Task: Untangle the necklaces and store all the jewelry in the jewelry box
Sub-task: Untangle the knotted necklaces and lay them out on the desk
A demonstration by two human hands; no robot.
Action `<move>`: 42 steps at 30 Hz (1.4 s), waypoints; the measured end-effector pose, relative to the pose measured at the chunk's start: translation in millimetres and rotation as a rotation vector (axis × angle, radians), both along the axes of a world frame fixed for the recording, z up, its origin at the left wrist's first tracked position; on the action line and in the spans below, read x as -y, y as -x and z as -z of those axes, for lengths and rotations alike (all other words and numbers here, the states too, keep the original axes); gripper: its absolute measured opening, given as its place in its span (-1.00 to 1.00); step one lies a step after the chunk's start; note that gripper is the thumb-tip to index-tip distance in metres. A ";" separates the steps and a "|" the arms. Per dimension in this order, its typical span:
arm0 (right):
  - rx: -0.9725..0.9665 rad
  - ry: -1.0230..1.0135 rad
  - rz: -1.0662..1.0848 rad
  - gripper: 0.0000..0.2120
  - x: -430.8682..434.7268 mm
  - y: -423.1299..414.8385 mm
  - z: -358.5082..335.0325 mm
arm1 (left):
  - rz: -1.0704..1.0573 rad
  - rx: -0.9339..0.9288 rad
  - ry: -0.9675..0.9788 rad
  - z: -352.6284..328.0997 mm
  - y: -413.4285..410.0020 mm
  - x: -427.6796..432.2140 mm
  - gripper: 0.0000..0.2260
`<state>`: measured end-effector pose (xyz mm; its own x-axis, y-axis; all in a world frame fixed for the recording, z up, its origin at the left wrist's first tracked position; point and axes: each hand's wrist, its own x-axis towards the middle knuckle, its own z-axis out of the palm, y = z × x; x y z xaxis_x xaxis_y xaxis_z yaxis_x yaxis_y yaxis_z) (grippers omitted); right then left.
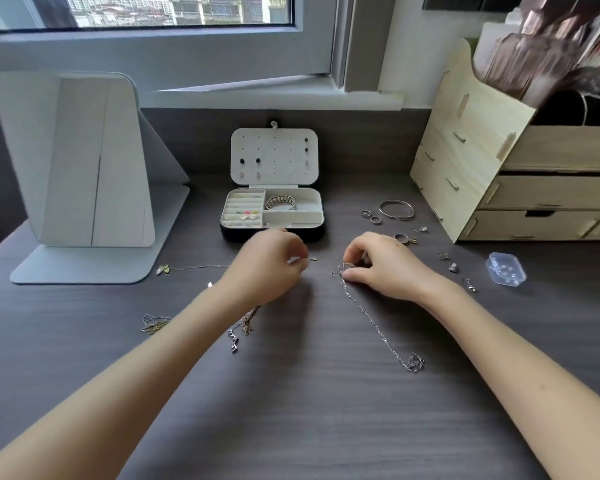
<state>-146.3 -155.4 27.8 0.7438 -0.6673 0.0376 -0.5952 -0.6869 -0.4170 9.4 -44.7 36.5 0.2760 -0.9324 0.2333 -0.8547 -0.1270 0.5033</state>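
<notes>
Head view: the left hand [271, 268] and right hand [383, 268] work close together low over the tabletop [309, 417], just in front of the open jewelry box [229, 233].

The right hand's fingers [357, 276] are curled and pinch the far end of a silver chain necklace [371, 323]. It trails over the wood toward the person and ends in a small clump [414, 362]; whether that is a knot or a pendant I cannot tell. The left hand's fingers [300, 252] are curled tight on a small silvery piece [293, 260], too small to name, though it may be a clasp.

Other necklaces lie to the left:
- a thin chain with a gold pendant [161, 270]
- a small tangle [155, 322]
- a rose-toned chain [246, 322], partly under the left forearm

A bangle [395, 209] and rings [371, 217] lie loose to the right, near a wooden drawer organizer [541, 192]. A bracelet [280, 203] already sits in the box.

The step in hand looks like freeing this one chain. To do it well:
- Keep the chain flat and slack.
- Tease any knot apart with the fingertips; do not pull on the ends, since tension would tighten it.
- Once it runs free, fasten the clasp so it cannot re-tangle.
- Lift it straight up, clear of the rings nearby, and coil it loosely into the long front compartment [291, 218].
- Raise the left forearm before shifting it, or it may drag the chain beneath.
</notes>
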 end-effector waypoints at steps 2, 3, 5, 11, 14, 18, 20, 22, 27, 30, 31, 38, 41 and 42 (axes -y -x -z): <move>0.151 -0.078 0.039 -0.87 -0.9 0.9 -3.6 | -0.005 -0.248 -0.042 -0.3 13.0 7.3 -0.71; 0.259 -0.137 0.055 -0.86 -3.2 1.9 -9.5 | 0.015 -0.478 -0.066 -1.4 19.2 8.5 -0.62; 0.460 -0.292 0.032 -0.85 -11.1 3.6 -28.0 | 0.095 -0.927 -0.099 -5.8 31.8 6.9 -0.59; 0.853 -0.516 0.072 -0.85 -10.6 7.2 -68.8 | 0.290 -1.267 -0.012 -19.6 22.9 -20.8 -0.89; 0.797 -0.503 0.142 -0.83 -7.2 7.0 -58.8 | 0.165 -1.082 0.030 -22.7 -10.5 -47.0 -0.86; 0.547 -0.524 0.079 -0.80 -27.4 -10.5 -29.7 | -0.069 -0.683 -0.023 -17.7 -65.6 -76.8 -0.80; 0.460 -0.453 0.068 -0.81 -38.4 -26.6 -15.4 | -0.175 -0.529 -0.063 -11.4 -88.3 -84.0 -0.81; 0.355 -0.283 0.091 -0.86 -44.0 -41.9 -2.9 | -0.278 -0.360 -0.091 -3.3 -104.7 -87.3 -0.83; 0.195 -0.157 0.141 -0.92 -46.8 -56.2 6.4 | -0.396 -0.254 -0.152 11.2 -120.9 -86.2 -0.86; 0.164 -0.099 0.170 -0.90 -44.7 -55.7 7.1 | -0.436 -0.083 -0.174 14.0 -122.6 -83.7 -0.87; 0.157 -0.092 0.177 -0.90 -44.1 -54.8 6.9 | -0.446 -0.031 -0.180 13.6 -121.6 -83.5 -0.88; 0.261 0.211 -0.021 -0.82 -68.2 -48.8 3.1 | -0.425 0.261 0.031 11.5 -90.4 -99.4 -0.92; 0.239 0.102 -0.274 -0.82 -86.9 -54.7 4.4 | -0.208 0.185 0.154 16.7 -64.0 -110.2 -0.93; 0.196 0.084 -0.314 -0.81 -90.0 -56.7 6.9 | -0.116 0.162 0.149 19.6 -55.3 -112.9 -0.90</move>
<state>-89.5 -65.4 20.9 0.8851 -0.3963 0.2440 -0.2647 -0.8599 -0.4364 64.7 68.2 17.0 0.3270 -0.8484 0.4163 -0.9098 -0.1635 0.3814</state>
